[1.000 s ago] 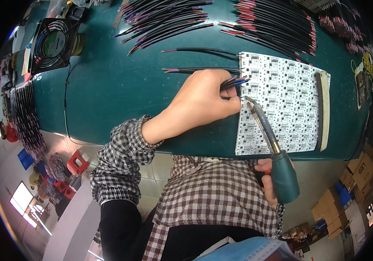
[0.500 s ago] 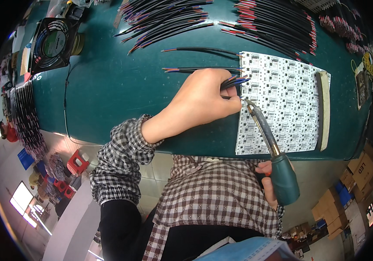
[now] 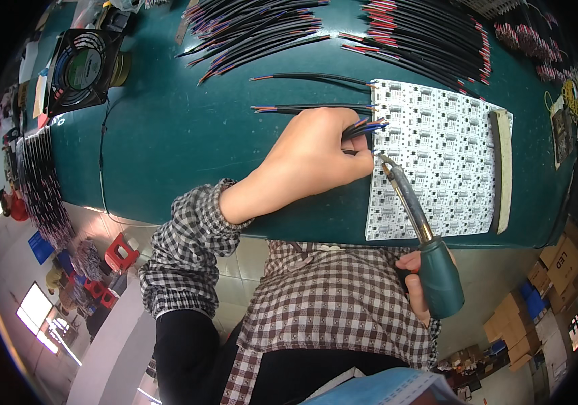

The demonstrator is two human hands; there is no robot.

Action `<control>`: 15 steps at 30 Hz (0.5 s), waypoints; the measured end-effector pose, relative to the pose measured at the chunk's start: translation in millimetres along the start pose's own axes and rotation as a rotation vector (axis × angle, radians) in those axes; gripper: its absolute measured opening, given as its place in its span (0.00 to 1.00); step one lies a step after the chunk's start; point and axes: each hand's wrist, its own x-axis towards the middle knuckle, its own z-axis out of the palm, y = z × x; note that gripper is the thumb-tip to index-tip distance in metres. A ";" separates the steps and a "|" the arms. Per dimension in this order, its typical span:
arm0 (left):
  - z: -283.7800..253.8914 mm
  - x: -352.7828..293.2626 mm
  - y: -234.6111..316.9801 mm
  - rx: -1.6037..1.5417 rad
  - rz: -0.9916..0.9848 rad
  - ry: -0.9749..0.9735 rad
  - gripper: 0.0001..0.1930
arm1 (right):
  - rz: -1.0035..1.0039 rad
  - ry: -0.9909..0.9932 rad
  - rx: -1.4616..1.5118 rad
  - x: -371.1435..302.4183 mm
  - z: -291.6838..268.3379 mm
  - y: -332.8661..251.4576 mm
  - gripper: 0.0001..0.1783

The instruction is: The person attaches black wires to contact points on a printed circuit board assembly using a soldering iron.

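My left hand [image 3: 316, 148] is closed around several black cables [image 3: 364, 128], whose blue and brown wire ends poke out past the fingers. One wire end between thumb and fingertip meets the left edge of a white circuit board panel [image 3: 430, 169] covered in small dark parts. My right hand [image 3: 418, 283] grips the green handle of a soldering iron [image 3: 441, 280]. The iron's bent tip is at that same edge, right beside the left thumb. Two more cables, an upper cable [image 3: 319, 77] and a lower cable [image 3: 302, 108], reach the board's edge farther up.
Bundles of black cables [image 3: 255, 30] and red-tipped cables [image 3: 424, 40] lie along the far side of the green table [image 3: 161, 148]. A black fan [image 3: 83, 71] stands at the left, its cord trailing. A pale bar [image 3: 501, 172] lies along the board's right edge. Cardboard boxes [image 3: 562, 263] are stacked beyond the table.
Hardly anything differs. The right-hand fingers have shifted slightly on the iron's handle; the left hand, cables and board stay in place.
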 end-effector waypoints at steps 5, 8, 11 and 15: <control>0.0 -1.5 2.6 0.011 -0.012 -0.010 0.09 | -0.043 -0.053 -0.119 0.1 -4.5 1.5 0.29; 0.2 -1.6 2.4 0.025 0.005 -0.002 0.09 | -0.080 -0.096 -0.285 -1.6 -9.4 0.0 0.30; 1.2 -0.8 1.9 0.017 0.034 0.005 0.09 | -0.086 -0.098 -0.370 -7.5 -10.8 3.5 0.26; 1.6 -2.1 1.3 0.033 0.035 0.019 0.10 | -0.193 -0.170 -0.463 5.1 -10.0 -8.7 0.21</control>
